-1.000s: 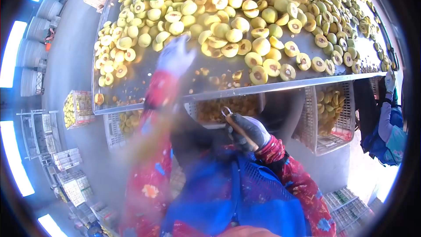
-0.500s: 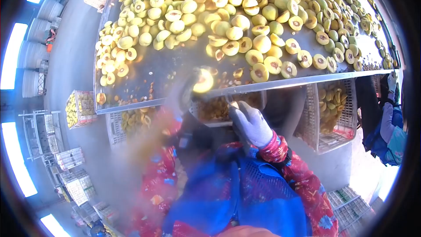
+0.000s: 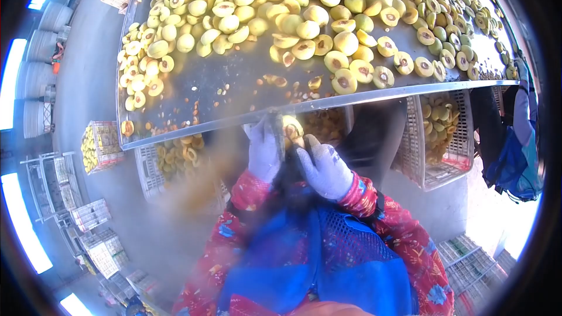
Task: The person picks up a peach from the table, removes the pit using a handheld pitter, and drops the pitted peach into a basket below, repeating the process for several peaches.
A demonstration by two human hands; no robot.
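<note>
My left hand (image 3: 264, 151), in a pale glove, is closed with its fingers up by the table edge and holds a yellow peach half (image 3: 291, 129), cut face toward me. My right hand (image 3: 329, 171), gloved with darker, soiled fingertips, is closed too. Its thumb and forefinger meet the lower right side of the fruit. Whatever lies between these fingers is too small and blurred to name. Behind, on the metal table (image 3: 234, 90), many halved peaches (image 3: 345, 82) are heaped, several with brown pits showing. Loose pits and scraps are scattered near its front edge.
Under the table edge stand white plastic crates with fruit halves, one at the right (image 3: 436, 140) and one at the left (image 3: 149, 167). Another fruit-filled crate (image 3: 105, 146) is on the floor at far left. A co-worker's sleeve (image 3: 523, 111) shows at the far right.
My left hand, blurred before beside the bright peach half, has come down and inward with it. My right hand has moved slightly down, and the two hands now meet at the fruit.
</note>
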